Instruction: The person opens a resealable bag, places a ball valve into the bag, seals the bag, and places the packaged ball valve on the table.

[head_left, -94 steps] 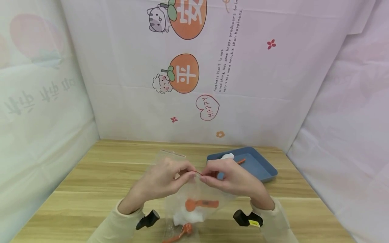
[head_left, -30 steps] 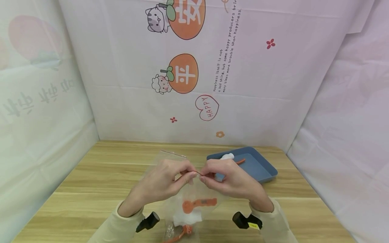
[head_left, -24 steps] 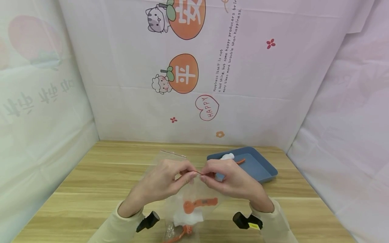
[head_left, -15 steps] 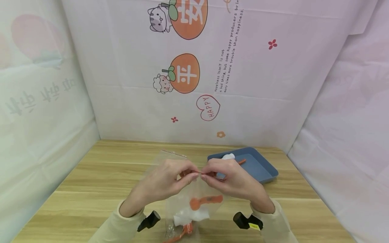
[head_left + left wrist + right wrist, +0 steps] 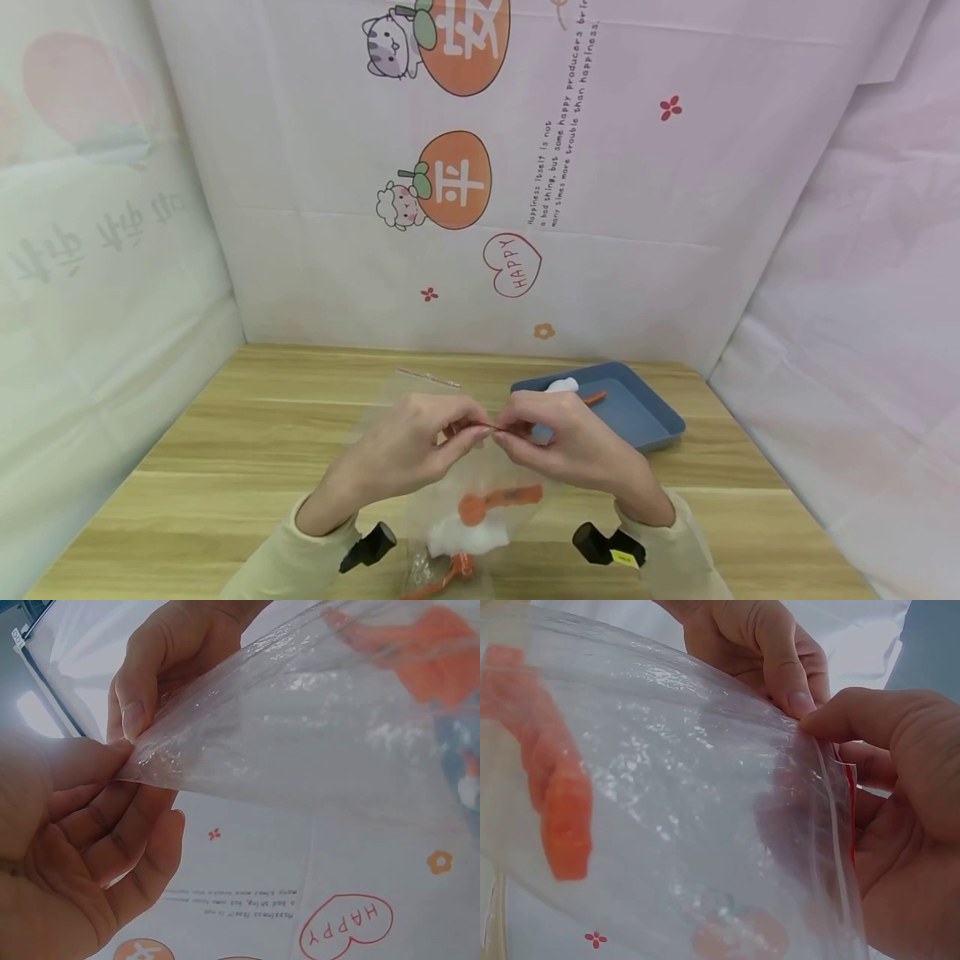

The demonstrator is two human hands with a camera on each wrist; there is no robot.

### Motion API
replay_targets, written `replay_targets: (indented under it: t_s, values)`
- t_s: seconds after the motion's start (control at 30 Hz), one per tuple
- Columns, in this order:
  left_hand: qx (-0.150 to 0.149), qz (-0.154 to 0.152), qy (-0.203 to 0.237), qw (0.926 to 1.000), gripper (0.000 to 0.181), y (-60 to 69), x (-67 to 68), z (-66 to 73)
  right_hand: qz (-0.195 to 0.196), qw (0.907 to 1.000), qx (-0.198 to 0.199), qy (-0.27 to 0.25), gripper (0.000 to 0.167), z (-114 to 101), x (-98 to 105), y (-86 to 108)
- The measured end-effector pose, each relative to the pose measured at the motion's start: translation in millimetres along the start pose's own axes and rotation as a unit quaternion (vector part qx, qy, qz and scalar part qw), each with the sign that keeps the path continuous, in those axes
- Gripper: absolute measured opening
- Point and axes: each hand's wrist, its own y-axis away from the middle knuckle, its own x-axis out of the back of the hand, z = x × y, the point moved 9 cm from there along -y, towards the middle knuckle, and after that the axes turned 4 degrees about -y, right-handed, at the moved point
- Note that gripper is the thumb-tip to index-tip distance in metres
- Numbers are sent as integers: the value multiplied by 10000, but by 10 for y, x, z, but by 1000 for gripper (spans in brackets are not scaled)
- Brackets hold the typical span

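Pinched by its top edge, a clear zip bag (image 5: 517,467) hangs between both hands. My left hand (image 5: 408,437) and right hand (image 5: 573,437) grip the rim with thumb and fingers, fingertips nearly meeting. The red zip line (image 5: 851,802) shows beside the right hand in the right wrist view. Inside is an orange piece (image 5: 498,502) with a round end and a straight handle; its kind is unclear. Behind or below it appears a white lump (image 5: 468,533); which bag holds it I cannot tell. Whether the zip is fully closed is not visible.
Near the front edge lies clear plastic with another orange piece (image 5: 457,571). A flat clear bag (image 5: 420,382) lies behind the left hand. At the back right stands a blue tray (image 5: 637,417) with a white item (image 5: 561,386) and an orange stick (image 5: 595,398). Cloth walls surround the wooden table (image 5: 225,467).
Both hands keep pinching the rim at nearly the same spot. The hanging bag and the orange piece in it sway slightly from side to side.
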Motion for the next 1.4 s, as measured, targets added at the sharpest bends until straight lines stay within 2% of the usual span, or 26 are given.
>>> replay_targets:
  t_s: [0.23, 0.7, 0.97, 1.17, 1.4]
  values:
    - [54, 87, -94, 9999, 6, 8, 33, 5, 18, 9999, -51, -129, 20, 2, -19, -11]
    - [31, 181, -300, 9994, 3, 7, 91, -53, -193, 9988, -250, 375, 16, 42, -54, -14]
    - [45, 225, -384, 9990, 10, 1, 105, -75, -272, 9966, -332, 703, 18, 52, -55, 3]
    - [74, 175, -256, 9995, 9, 2, 122, -94, -300, 9959, -407, 754, 18, 55, -54, 5]
    - [-19, 254, -317, 9992, 10, 8, 166, -95, -331, 9957, -505, 708, 16, 68, -53, 10]
